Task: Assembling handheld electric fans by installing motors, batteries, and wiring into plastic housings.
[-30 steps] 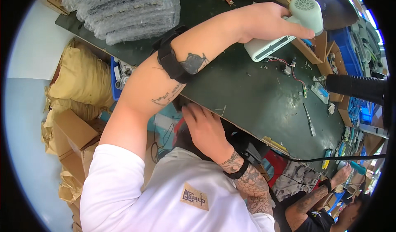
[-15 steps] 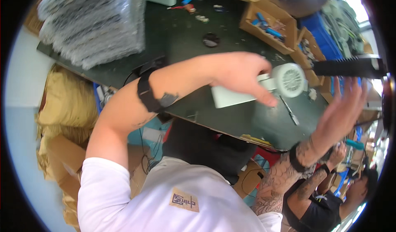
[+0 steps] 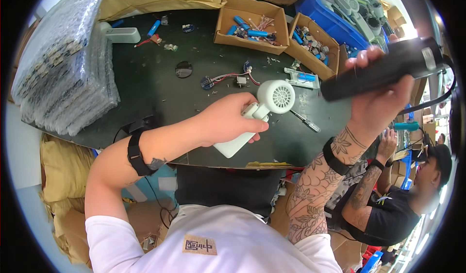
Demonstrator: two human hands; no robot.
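A white handheld fan (image 3: 232,146) is gripped in my left hand (image 3: 224,117), over the near part of the dark table. Its round grilled head tilts up past my thumb, and my fingers hide part of the handle. Out to the right, my right hand (image 3: 381,98) wraps round a thick black corded tool (image 3: 383,69), which looks like an electric screwdriver. The tool is raised above the table, apart from the fan. Just right of the fan lies a screwdriver with a clear handle (image 3: 307,122).
Wired circuit parts (image 3: 241,80), an opened fan handle (image 3: 303,77) and a black disc (image 3: 184,69) lie on the table. Behind stand a cardboard box of parts (image 3: 252,43) and a blue crate (image 3: 330,20). Bubble-wrapped stacks (image 3: 68,74) fill the left; a co-worker (image 3: 388,205) sits right.
My right hand has gone from open, reaching fingers to gripping the black tool. The fan in my left hand has come nearer my body and been turned. The view has shifted right.
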